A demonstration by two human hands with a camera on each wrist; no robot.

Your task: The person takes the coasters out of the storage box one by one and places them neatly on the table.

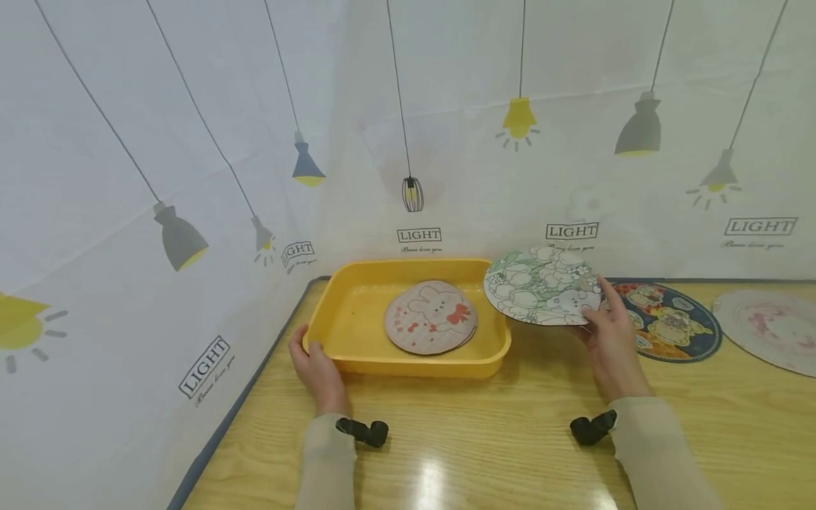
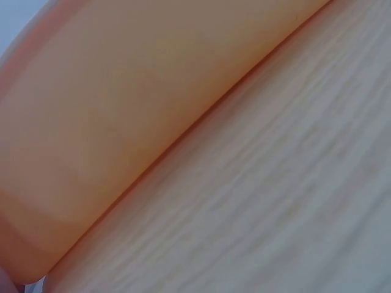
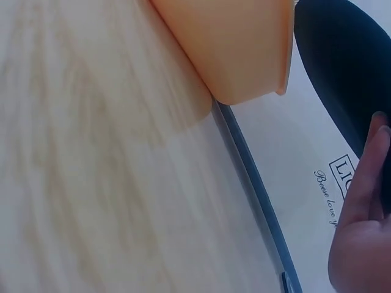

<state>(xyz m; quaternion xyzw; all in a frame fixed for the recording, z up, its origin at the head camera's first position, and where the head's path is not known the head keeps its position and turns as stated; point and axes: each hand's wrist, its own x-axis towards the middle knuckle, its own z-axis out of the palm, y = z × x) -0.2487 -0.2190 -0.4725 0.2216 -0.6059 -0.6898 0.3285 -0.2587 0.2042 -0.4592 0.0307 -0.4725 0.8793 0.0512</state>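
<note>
From the head view, the work looks about midway to me: a rabbit mat (image 1: 430,319) already lies in the yellow tray (image 1: 414,369), with another edge peeking out beneath it. Still outside, right of the tray, a dark mat (image 1: 672,326) and a pink-and-white mat (image 1: 774,329) lie on the tabletop (image 1: 446,425). The left hand (image 1: 321,372) grips the tray's near left corner, thumb at the rim. The right hand (image 1: 612,347) pinches a flower mat (image 1: 538,287), raised and tilted by the tray's right rim.

The left wrist view shows the tray's side resting on the tabletop; I can't judge the grip there.

In the right wrist view, curled fingers hold the flower mat, its black underside showing, near the tray.
</note>
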